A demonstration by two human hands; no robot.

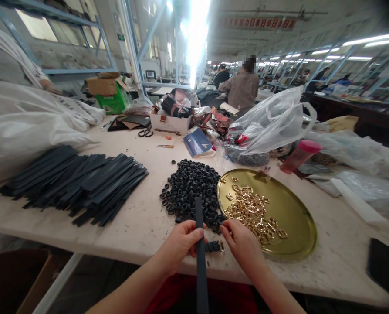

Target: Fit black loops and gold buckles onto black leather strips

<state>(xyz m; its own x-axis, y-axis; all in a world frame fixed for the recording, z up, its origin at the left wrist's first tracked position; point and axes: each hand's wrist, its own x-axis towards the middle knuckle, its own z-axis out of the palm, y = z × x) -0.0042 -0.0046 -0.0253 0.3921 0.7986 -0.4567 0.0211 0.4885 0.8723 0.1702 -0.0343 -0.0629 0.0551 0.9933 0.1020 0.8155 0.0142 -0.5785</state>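
Left hand (181,242) pinching black strip (201,266), right hand (243,242) beside black loops (194,185), grip unclear, gold buckles (248,207) on gold tray (297,226), pale tabletop (148,218).

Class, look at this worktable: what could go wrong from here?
The heap of black loops lies close beside the gold tray, so stray loops could get mixed in with the buckles. The right hand is near the tray's rim, so a careless sweep might jolt it. The black strap reaches past the table's front edge and could slip if the left hand loosens.
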